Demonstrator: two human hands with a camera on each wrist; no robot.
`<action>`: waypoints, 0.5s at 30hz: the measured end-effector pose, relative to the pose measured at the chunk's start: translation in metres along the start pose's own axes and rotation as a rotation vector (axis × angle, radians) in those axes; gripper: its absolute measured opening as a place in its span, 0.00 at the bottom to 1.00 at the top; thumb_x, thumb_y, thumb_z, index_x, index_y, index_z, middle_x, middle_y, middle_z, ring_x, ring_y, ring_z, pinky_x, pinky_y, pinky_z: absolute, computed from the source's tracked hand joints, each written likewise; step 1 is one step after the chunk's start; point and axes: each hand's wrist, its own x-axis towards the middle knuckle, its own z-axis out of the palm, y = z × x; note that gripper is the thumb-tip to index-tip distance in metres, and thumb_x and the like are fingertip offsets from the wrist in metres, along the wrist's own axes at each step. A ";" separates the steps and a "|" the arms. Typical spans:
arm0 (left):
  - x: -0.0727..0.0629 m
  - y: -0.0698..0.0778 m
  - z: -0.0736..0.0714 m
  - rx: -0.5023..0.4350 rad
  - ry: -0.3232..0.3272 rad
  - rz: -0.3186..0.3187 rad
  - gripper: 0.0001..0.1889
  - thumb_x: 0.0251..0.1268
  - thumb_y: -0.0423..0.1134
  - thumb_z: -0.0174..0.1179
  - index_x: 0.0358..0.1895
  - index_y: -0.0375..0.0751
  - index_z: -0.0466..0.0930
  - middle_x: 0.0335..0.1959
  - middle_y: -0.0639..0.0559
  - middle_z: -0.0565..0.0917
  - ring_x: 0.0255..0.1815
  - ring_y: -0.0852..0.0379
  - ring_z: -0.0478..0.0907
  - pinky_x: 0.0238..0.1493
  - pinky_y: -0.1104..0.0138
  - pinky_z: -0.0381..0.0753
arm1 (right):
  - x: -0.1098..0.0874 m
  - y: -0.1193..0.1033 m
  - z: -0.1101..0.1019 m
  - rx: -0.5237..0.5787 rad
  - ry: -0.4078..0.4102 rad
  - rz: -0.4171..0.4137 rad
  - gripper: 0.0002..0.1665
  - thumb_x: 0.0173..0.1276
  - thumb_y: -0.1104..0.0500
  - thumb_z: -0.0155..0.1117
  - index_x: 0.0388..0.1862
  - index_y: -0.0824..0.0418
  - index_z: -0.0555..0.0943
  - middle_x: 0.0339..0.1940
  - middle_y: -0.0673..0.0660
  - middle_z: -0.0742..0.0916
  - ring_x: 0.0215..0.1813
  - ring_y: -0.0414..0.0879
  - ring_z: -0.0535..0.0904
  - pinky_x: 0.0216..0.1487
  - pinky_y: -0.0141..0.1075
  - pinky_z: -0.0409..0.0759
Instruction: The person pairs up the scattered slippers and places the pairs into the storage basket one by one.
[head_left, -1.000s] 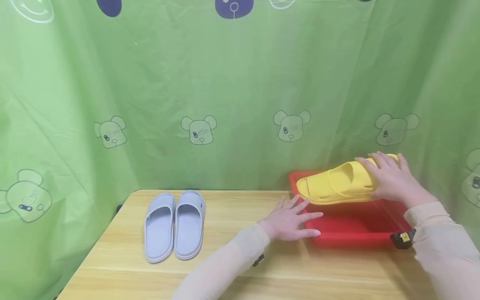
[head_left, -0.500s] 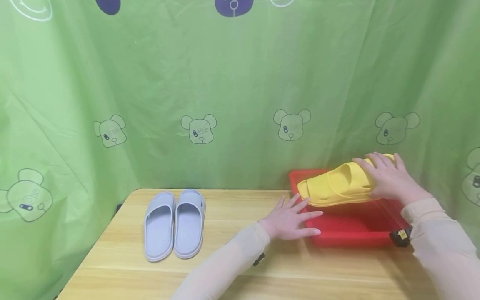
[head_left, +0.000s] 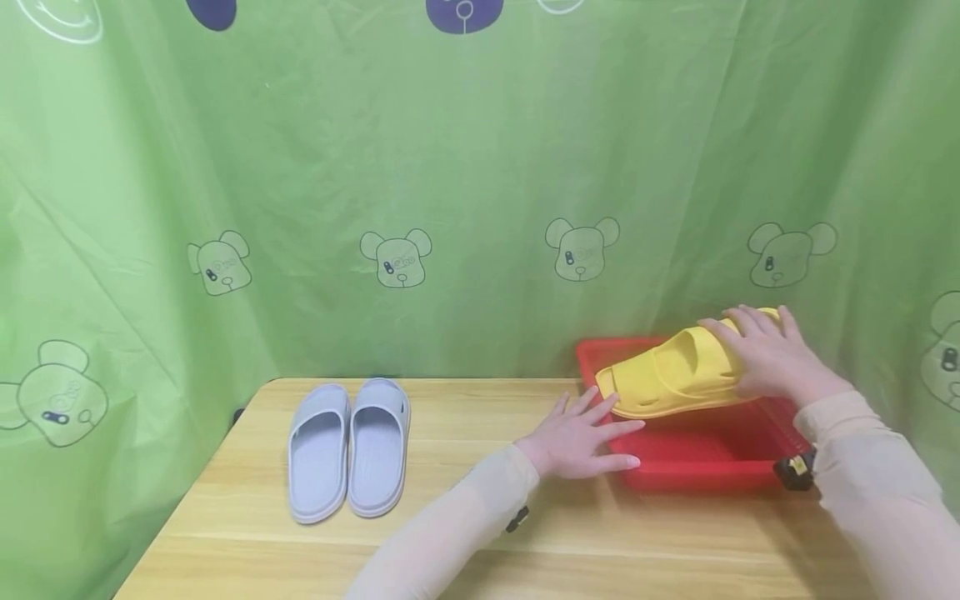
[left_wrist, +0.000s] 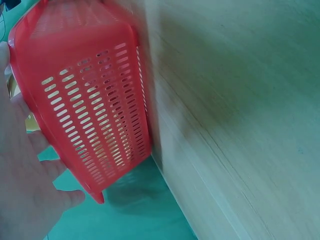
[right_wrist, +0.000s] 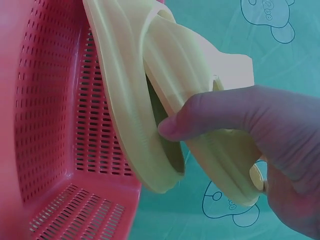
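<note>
My right hand point(head_left: 772, 358) grips a pair of yellow slippers point(head_left: 645, 383) by the heel end, over the red basket point(head_left: 705, 478). The toe end hangs lower, near the basket's left side. The right wrist view shows two yellow slippers point(right_wrist: 122, 90) lying against each other, with the thumb point(right_wrist: 185, 122) across their edges; the other fingers are mostly hidden. My left hand point(head_left: 573, 443) is at the basket's left rim with its fingers spread and straight. In the left wrist view, those fingers point(left_wrist: 37, 142) lie along the slotted basket's rim point(left_wrist: 75, 47).
Two light grey slippers point(head_left: 318, 458) stand side by side on the left of the wooden table point(head_left: 465, 533). A green curtain point(head_left: 480, 150) with bear prints hangs right behind the table and along its left side.
My right hand and the yellow slippers have shifted slightly left, and the toe end has sunk a little lower. My left hand has stayed in place.
</note>
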 end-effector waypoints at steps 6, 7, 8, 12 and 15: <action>0.001 0.000 0.001 0.011 0.000 0.000 0.31 0.65 0.77 0.30 0.71 0.88 0.39 0.81 0.62 0.44 0.83 0.51 0.35 0.79 0.47 0.47 | 0.001 -0.003 0.000 -0.011 -0.030 -0.003 0.64 0.27 0.63 0.77 0.72 0.57 0.62 0.69 0.75 0.65 0.69 0.75 0.54 0.67 0.76 0.33; 0.001 0.000 0.001 0.012 0.000 0.000 0.31 0.65 0.77 0.29 0.71 0.88 0.39 0.81 0.62 0.44 0.83 0.51 0.35 0.79 0.47 0.47 | 0.001 -0.004 0.000 -0.013 -0.033 -0.004 0.64 0.28 0.64 0.76 0.72 0.57 0.62 0.69 0.75 0.65 0.69 0.75 0.55 0.67 0.76 0.33; 0.001 0.000 0.001 0.011 0.001 0.000 0.31 0.65 0.77 0.29 0.71 0.88 0.39 0.81 0.62 0.44 0.83 0.51 0.35 0.79 0.47 0.47 | 0.001 -0.004 0.000 -0.015 -0.035 -0.005 0.64 0.28 0.64 0.76 0.72 0.58 0.62 0.68 0.75 0.65 0.69 0.75 0.55 0.67 0.76 0.34; 0.001 0.000 0.001 0.006 0.005 0.001 0.31 0.65 0.77 0.30 0.71 0.88 0.39 0.81 0.62 0.44 0.83 0.51 0.35 0.79 0.47 0.47 | 0.002 -0.005 0.001 -0.023 -0.036 -0.001 0.64 0.27 0.64 0.77 0.72 0.57 0.62 0.68 0.74 0.66 0.69 0.74 0.55 0.67 0.76 0.35; 0.000 0.000 0.001 0.003 0.009 0.003 0.31 0.65 0.76 0.30 0.71 0.88 0.39 0.81 0.62 0.44 0.83 0.50 0.36 0.79 0.46 0.47 | 0.002 -0.004 0.002 -0.023 -0.040 0.000 0.64 0.27 0.64 0.77 0.72 0.57 0.62 0.68 0.74 0.66 0.69 0.74 0.55 0.67 0.76 0.35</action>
